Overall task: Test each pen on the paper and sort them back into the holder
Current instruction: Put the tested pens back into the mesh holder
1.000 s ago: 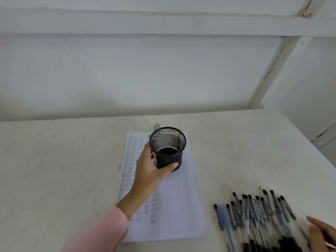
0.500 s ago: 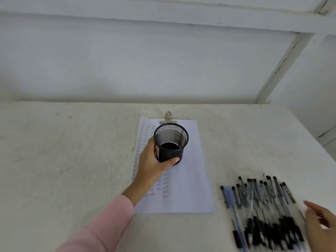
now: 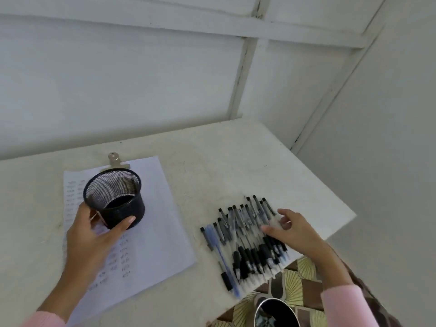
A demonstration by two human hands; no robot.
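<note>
Fingers (image 3: 85, 211) and thumb of my left hand (image 3: 92, 234) curl round the lower wall of the black mesh holder (image 3: 115, 197), thumb on the near side, the rest behind it; whether its base sits on the paper (image 3: 162, 232) beneath I cannot tell. Beyond my fingertips a metal clip (image 3: 115, 160) pins the sheet's far edge. Off to the right, my right hand (image 3: 297, 232) hovers over the heap of pens (image 3: 240, 239), fingers (image 3: 286, 213) loosely spread and gripping nothing; some pens lie under my palm, the others fan out left of my thumb. All of it is on the pale table (image 3: 212, 156). Nearer me than my right wrist, below the table edge, a dark round cup (image 3: 277, 313) shows against patterned cloth (image 3: 295, 284).
</note>
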